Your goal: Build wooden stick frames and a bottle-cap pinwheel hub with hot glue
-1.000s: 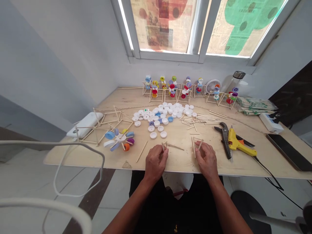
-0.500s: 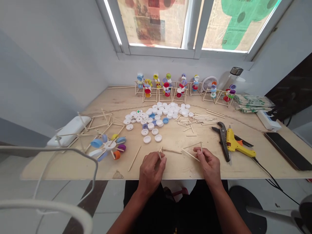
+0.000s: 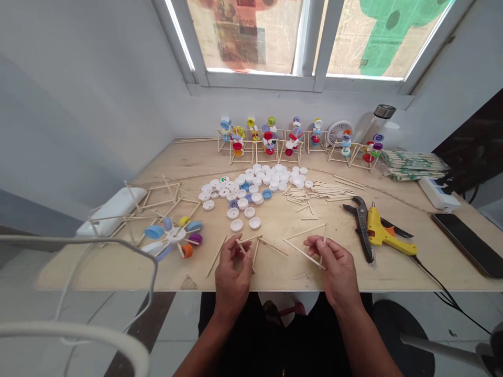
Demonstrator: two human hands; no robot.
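Pinching thin wooden sticks [image 3: 304, 253], the left hand [image 3: 232, 272] and right hand [image 3: 337, 271] have moved farther apart, just above the counter [image 3: 118, 267].

Site: small craft workshop. Evidence: plywood counter [image 3: 98, 267] beneath paper-covered window [image 3: 251, 31], carrying hot glue gun [image 3: 387, 235], cutting pliers [image 3: 362, 230], bottle caps [image 3: 255, 180], wooden sticks [image 3: 330, 191], assembled cap-and-stick models [image 3: 269, 141].

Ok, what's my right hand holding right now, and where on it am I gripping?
Your right hand is holding thin wooden sticks, pinched near their ends between the thumb and fingers.
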